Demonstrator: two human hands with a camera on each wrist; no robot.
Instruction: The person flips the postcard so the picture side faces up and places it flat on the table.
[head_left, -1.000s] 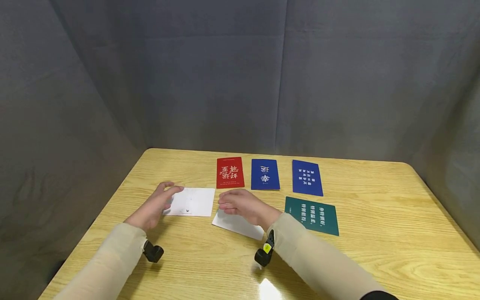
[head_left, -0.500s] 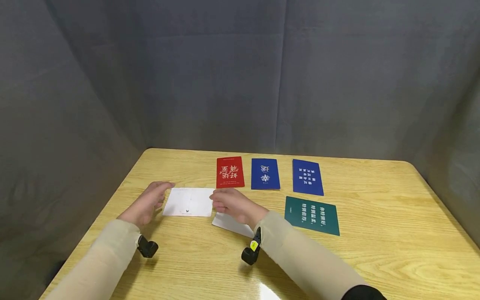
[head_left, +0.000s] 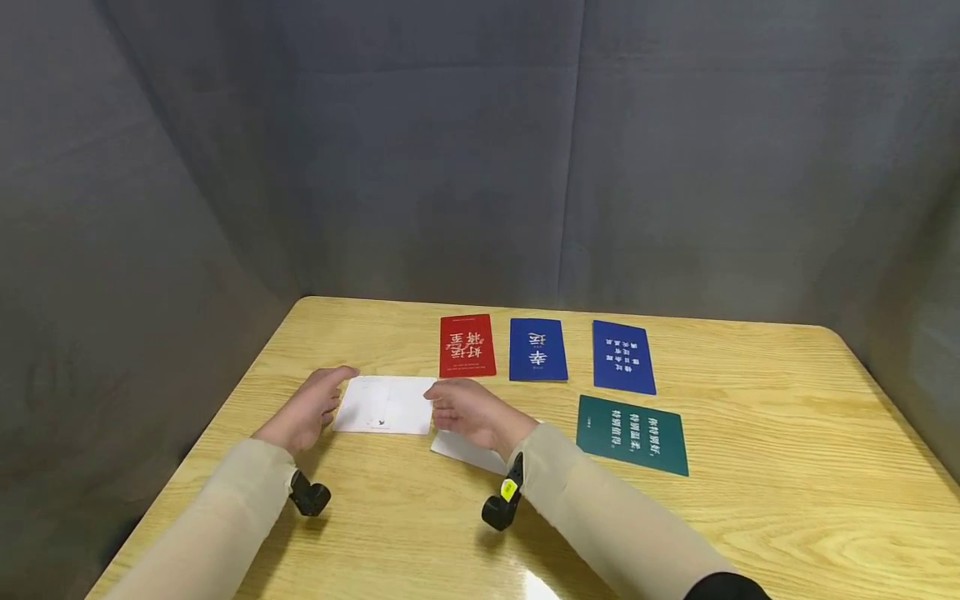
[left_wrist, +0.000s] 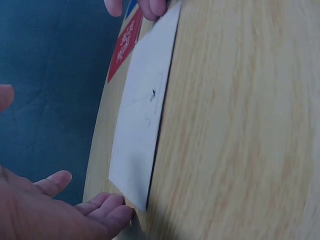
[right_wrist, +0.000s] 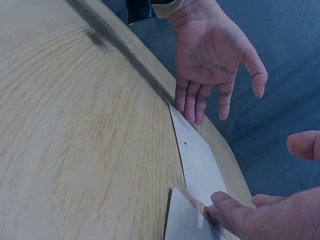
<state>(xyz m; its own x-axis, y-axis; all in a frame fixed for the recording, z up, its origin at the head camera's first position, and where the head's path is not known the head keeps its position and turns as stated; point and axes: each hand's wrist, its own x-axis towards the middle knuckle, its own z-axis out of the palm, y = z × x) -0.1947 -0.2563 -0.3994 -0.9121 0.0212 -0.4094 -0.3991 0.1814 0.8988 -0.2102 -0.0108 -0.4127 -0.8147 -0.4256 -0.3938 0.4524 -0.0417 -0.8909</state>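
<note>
A white card (head_left: 384, 404) with a small dark mark lies flat on the wooden table between both hands. My left hand (head_left: 302, 410) is at its left end, thumb raised and fingers loosely extended. In the left wrist view, those fingertips (left_wrist: 117, 212) are right at the card's short edge. At the opposite end is my right hand (head_left: 476, 412), fingertips by the edge and thumb held apart. Partly hidden under the right hand and wrist is a second white card (head_left: 467, 450), lying at a slant. Neither hand has anything gripped.
Behind the hands lie a red card (head_left: 467, 346), a blue card (head_left: 538, 350) and another blue card (head_left: 623, 357), all with white characters. A green card (head_left: 633, 435) lies to the right of my right forearm. Grey cloth (head_left: 435, 167) hangs behind the table.
My left hand has drawn back left, uncovering the white card's left end. The right hand has moved left from over the slanted card to the first card's right edge. The head view shifts slightly.
</note>
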